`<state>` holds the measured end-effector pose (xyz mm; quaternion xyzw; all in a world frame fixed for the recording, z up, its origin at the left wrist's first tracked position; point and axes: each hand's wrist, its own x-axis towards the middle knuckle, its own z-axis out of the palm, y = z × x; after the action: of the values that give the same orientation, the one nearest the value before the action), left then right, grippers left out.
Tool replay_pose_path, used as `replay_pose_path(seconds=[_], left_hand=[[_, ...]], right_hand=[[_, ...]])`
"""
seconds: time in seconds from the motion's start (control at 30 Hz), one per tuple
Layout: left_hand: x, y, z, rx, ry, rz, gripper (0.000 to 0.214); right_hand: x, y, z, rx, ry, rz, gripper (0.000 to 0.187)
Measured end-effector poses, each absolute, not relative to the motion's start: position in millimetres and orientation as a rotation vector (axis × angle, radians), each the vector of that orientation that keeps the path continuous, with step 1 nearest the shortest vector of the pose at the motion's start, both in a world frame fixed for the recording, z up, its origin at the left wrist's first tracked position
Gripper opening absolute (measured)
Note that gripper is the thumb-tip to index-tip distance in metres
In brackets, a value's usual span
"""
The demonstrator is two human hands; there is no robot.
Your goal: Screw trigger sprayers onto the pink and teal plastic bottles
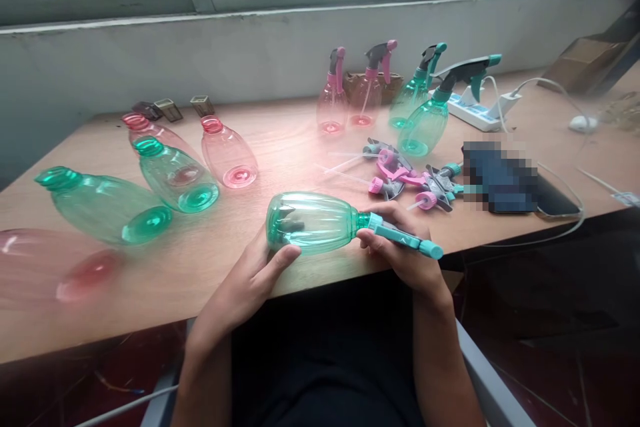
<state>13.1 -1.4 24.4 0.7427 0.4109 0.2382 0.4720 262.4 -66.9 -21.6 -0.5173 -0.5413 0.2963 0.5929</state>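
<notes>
A clear green spray bottle (315,221) lies sideways in front of me, above the table's front edge. Its base end rests in my left hand (257,273), thumb in front and the other fingers hidden behind. My right hand (400,247) grips the neck end, where a teal trigger spray head (400,235) sits on the bottle's mouth. Whether the collar is fully screwed down I cannot tell. Just beyond the right hand is a pile of loose pink and teal spray heads (400,173) with thin tubes.
Open-mouthed green bottles (105,203) and pink bottles (227,153) stand at the left. Pink spray bottles (367,97) and green spray bottles (424,121) with heads on stand at the back. A power strip (475,110), cables and a dark phone (500,177) lie at the right.
</notes>
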Motion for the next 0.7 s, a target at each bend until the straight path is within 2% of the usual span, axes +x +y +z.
replay_pose_path(seconds=[0.3,0.57,0.7], left_hand=[[7.5,0.2,15.6,1.844,1.051,0.564,0.057],[12.5,1.6,17.4,1.885,1.082,0.583,0.073],[12.7,1.5,18.8,1.890,1.068,0.556,0.065]], right_hand=[[262.4,-66.1,-22.3,-1.211,-1.223,0.686,0.026],[261.5,-66.7,-19.6,-1.166,-1.201,0.713,0.022],[261.5,-66.9,-19.1,-1.152,-1.202,0.728,0.021]])
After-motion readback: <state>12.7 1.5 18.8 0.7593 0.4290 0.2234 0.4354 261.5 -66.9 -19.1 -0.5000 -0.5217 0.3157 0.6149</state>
